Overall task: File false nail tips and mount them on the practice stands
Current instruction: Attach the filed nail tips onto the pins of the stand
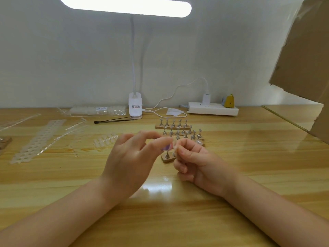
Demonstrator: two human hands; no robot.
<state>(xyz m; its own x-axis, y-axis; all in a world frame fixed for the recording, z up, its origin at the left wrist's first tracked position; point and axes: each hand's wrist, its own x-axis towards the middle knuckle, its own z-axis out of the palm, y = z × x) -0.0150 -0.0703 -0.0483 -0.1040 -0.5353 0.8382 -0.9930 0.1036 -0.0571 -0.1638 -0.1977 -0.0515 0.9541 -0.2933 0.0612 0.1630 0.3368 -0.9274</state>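
Note:
My left hand [131,157] is raised over the middle of the wooden table and pinches a small purple nail file [167,147] between thumb and forefinger; the hand is blurred. My right hand [192,159] has curled fingers and pinches a pale false nail tip [176,147] right next to the file. Just beyond the hands stands a small wooden practice stand [167,158] with metal holders. Further back, several more wooden stands with metal holders [178,130] sit in rows. A loose strip of clear nail tips [105,139] lies to the left.
Empty white tip frames [39,139] lie at the left. A clip lamp [135,106] stands at the back with a thin black tool [114,120] beside it. A white power strip [213,108] is at the back right. A cardboard box [306,68] rises at the right.

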